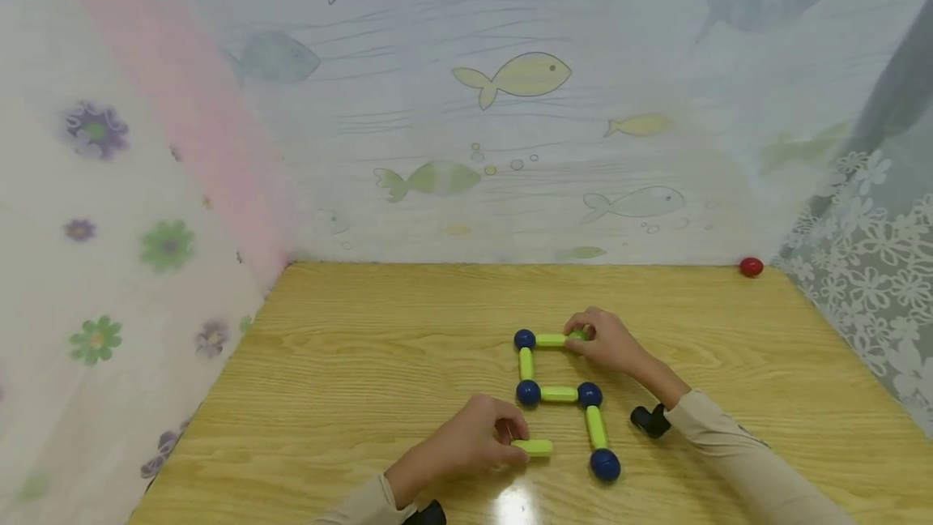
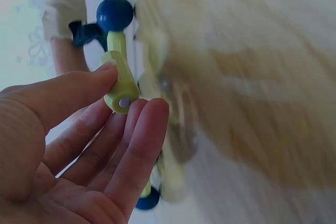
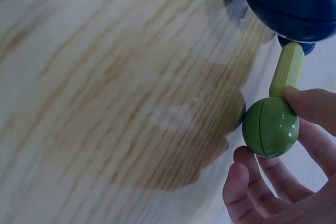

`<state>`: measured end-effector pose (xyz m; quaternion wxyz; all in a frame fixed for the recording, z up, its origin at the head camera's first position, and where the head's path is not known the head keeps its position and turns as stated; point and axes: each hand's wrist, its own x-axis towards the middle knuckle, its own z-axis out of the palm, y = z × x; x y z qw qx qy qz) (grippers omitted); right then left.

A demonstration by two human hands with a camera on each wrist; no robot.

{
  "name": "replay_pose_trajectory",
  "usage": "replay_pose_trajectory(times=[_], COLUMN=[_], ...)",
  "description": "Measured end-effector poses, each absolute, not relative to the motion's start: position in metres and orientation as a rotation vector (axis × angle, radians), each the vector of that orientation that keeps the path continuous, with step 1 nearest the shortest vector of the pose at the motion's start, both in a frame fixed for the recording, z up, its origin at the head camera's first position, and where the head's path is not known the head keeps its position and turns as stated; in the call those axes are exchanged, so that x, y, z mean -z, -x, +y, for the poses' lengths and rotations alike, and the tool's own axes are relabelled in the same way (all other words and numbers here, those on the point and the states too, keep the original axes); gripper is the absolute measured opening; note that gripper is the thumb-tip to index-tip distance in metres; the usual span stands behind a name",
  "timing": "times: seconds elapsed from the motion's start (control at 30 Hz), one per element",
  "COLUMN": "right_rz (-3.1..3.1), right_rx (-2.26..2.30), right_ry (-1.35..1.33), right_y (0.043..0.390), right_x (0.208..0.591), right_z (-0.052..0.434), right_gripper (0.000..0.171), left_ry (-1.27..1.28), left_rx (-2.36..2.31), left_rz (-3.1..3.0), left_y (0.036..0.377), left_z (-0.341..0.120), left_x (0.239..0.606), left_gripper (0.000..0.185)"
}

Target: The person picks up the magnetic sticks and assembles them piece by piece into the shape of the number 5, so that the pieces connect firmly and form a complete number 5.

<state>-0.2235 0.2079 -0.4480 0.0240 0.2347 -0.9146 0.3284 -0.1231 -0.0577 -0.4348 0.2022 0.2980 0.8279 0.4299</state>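
Note:
My left hand (image 1: 474, 437) pinches a yellow-green magnetic rod (image 1: 538, 448) between thumb and fingers; its end with a round metal dot (image 2: 124, 103) faces the left wrist camera. At the far end of a zigzag of rods and balls, my right hand (image 1: 608, 343) holds a green ball (image 3: 270, 127), thumb by the joint with a yellow-green rod (image 1: 550, 340). That rod meets a dark blue ball (image 1: 524, 339). From there the chain runs through a second blue ball (image 1: 528, 393) and a third blue ball (image 1: 589, 395) to a nearer blue ball (image 1: 605, 465).
The work lies on a wood-grain table (image 1: 350, 363). A red ball (image 1: 751, 266) sits at its back right corner. Behind hangs a fish-printed cloth (image 1: 408, 120); a flowered cloth (image 1: 109, 266) borders the left and a lace-patterned one (image 1: 875, 282) the right.

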Motion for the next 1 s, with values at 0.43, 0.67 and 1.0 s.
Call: replay_pose_trajectory(times=[0.43, 0.67, 1.0], right_rz=[-2.831, -2.841, -2.864], right_rx=[-1.039, -1.041, -1.053], right_ry=[-0.723, -0.728, -0.739], right_y=[0.226, 0.226, 0.226], right_x=[0.449, 0.446, 0.451], right_z=[0.208, 0.208, 0.214], right_gripper=[0.008, 0.009, 0.016], left_ry=[-0.914, -0.957, -0.958], left_rx=[-1.156, -1.116, -1.107], left_rz=[2.272, 2.315, 2.299], left_y=[0.118, 0.118, 0.118], left_z=[-0.025, -0.017, -0.015], left_x=[0.439, 0.439, 0.442], left_gripper=[0.012, 0.011, 0.011])
